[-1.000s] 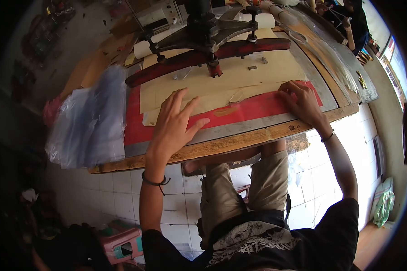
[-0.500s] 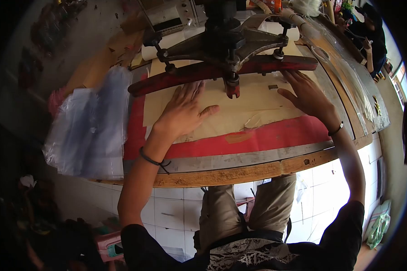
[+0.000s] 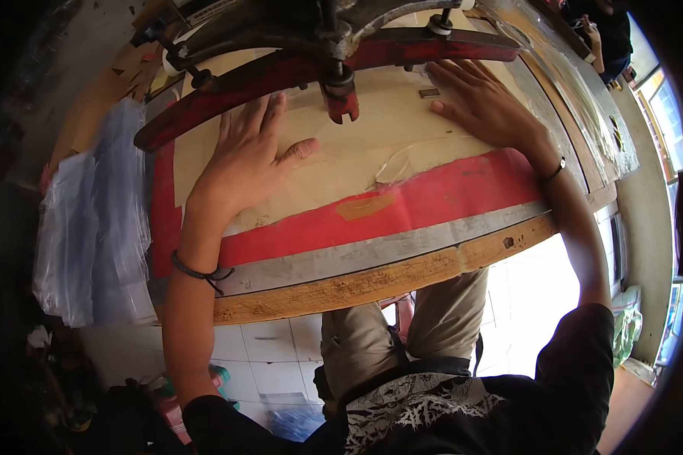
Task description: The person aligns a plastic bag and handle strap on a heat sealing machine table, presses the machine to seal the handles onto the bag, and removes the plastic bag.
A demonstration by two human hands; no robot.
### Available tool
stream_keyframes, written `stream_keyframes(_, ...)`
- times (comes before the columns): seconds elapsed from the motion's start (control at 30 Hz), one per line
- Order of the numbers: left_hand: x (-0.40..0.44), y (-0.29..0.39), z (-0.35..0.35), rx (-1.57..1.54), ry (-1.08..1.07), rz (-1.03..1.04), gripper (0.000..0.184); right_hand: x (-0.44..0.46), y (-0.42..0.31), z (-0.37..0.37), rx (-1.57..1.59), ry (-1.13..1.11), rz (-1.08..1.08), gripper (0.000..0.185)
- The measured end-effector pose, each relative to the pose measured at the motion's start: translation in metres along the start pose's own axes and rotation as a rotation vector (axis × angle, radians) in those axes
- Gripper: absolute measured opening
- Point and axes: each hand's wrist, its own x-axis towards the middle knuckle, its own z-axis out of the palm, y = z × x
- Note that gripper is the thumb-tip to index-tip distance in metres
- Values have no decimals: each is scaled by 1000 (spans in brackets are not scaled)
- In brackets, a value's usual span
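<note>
My left hand [image 3: 247, 155] lies on the tan sheet [image 3: 334, 163] with fingers spread, its fingertips close to the curved red bar [image 3: 239, 85]. Farther right, my right hand [image 3: 486, 106] rests flat on the same sheet, its fingertips by the bar's right part. Neither hand holds anything. Between them the forked red end [image 3: 343, 106] of the dark metal frame hangs over the sheet. A small metal piece [image 3: 429, 93] sits beside my right thumb. Under the tan sheet, a red sheet [image 3: 448, 189] shows along the near side, with a brown patch [image 3: 366, 205] on it.
Clear plastic sheets [image 3: 99, 220] hang over the table's left end. The wooden table edge [image 3: 357, 284] runs in front of my legs. Long clear strips [image 3: 584, 129] lie at the right. Another person [image 3: 611, 38] is at the far right. A green bag [image 3: 626, 326] stands lower right.
Both hands have moved forward from the near part of the sheets and now lie flatter near the bar. The view has shifted, so the table and bar look closer.
</note>
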Motion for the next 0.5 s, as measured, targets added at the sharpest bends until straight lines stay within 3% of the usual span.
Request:
stream_keyframes(0.27,4,-3,2,-46,68,148,80,-1,-9,-7,47,60,-40,66)
stream_keyframes(0.5,2,2,4,-70,49,100,71,-1,-24,-19,70,-76,14,64)
